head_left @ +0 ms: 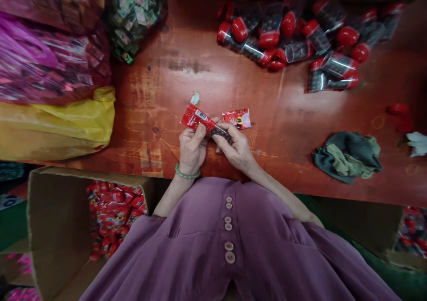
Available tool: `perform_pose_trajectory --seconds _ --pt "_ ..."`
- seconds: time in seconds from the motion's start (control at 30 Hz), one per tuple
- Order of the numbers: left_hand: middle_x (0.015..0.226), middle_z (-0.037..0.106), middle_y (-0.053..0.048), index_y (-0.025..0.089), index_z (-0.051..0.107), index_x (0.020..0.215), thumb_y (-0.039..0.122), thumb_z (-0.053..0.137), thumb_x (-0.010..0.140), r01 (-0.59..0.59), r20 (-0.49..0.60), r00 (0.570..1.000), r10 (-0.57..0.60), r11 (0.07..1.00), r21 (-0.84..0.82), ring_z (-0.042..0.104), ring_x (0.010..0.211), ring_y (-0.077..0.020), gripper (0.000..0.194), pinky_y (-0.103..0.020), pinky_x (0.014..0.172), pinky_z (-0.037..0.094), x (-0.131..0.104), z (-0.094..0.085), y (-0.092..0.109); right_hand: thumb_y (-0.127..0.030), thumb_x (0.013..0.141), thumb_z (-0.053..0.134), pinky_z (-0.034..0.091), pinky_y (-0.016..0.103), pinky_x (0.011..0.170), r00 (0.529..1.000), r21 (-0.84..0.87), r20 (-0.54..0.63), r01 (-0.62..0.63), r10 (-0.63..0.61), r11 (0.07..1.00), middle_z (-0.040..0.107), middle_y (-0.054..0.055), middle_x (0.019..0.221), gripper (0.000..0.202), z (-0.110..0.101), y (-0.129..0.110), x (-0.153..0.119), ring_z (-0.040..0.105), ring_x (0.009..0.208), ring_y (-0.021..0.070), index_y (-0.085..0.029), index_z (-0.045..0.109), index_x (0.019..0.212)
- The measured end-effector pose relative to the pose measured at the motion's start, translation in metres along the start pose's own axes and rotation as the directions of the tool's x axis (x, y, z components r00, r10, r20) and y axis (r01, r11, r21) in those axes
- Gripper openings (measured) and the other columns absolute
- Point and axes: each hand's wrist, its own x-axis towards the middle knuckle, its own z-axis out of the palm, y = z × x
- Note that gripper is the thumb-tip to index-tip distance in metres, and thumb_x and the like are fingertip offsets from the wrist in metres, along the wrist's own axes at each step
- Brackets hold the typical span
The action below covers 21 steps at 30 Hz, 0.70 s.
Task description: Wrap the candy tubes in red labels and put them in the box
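Above the table's near edge, my left hand [192, 152] pinches a red printed wrapper [192, 117] with a barcode on it, thumb on top. A clear tube with dark round contents [222, 133] sticks out of the wrapper's right end. My right hand [236, 149] grips this tube between thumb and fingers. Part of the tube is covered by the wrapper and fingers. Just beyond my right hand, a second red wrapper [245, 118] with a yellow and black picture lies flat on the table.
Several red-capped clear tubes [298, 51] lie heaped at the back right of the wooden table [160, 96]. Full plastic bags [76, 65] stand at the left. A crumpled dark cloth [347, 154] lies at right. Below the edge is a cardboard box [56, 221] holding wrapped red items [115, 212].
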Motion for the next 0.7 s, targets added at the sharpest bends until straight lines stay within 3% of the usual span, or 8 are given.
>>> perform_pose_trajectory --seconds 0.1,0.3,0.5,0.7 --pt "0.09 0.08 -0.004 0.022 0.079 0.086 0.045 0.089 0.065 0.034 0.03 0.999 -0.035 0.999 0.027 0.075 0.091 -0.0197 0.033 -0.032 0.091 0.059 -0.0011 -0.0027 0.0004 -0.033 0.094 0.06 0.047 0.02 0.055 1.0 -0.012 -0.013 0.025 -0.025 1.0 0.059 -0.002 0.088 0.018 -0.0004 0.0022 0.0005 0.053 0.059 0.0051 -0.022 0.058 0.108" --pt "0.081 0.078 -0.004 0.018 0.079 0.082 0.037 0.091 0.062 0.055 0.067 0.996 -0.059 0.997 0.058 0.072 0.075 -0.015 0.03 -0.025 0.074 0.058 0.001 -0.0046 0.0029 -0.033 0.094 0.059 0.045 0.019 0.052 0.997 0.046 0.072 -0.011 0.008 0.999 0.055 -0.005 0.08 0.016 -0.0049 0.0019 -0.0005 0.051 0.054 0.0039 -0.02 0.058 0.105" --pt "0.08 0.077 -0.002 0.02 0.078 0.079 0.041 0.093 0.058 0.026 0.017 0.999 -0.027 0.999 0.023 0.072 0.075 -0.0151 0.033 -0.025 0.073 0.059 0.0026 0.0 0.0017 -0.033 0.093 0.061 0.046 0.019 0.053 0.999 0.026 0.023 0.022 -0.023 0.999 0.058 -0.004 0.081 0.017 -0.006 0.0013 0.0 0.053 0.057 0.0046 -0.02 0.059 0.104" --pt "0.091 0.079 -0.008 0.019 0.079 0.088 0.048 0.088 0.064 0.082 0.129 0.988 -0.086 0.996 0.036 0.074 0.078 -0.0211 0.038 -0.029 0.06 0.061 -0.0027 -0.0019 0.0016 -0.045 0.094 0.06 0.048 0.019 0.053 0.998 0.149 0.02 -0.059 0.057 0.987 0.055 -0.009 0.063 0.029 -0.0056 0.0024 -0.004 0.054 0.051 0.0052 -0.02 0.059 0.107"
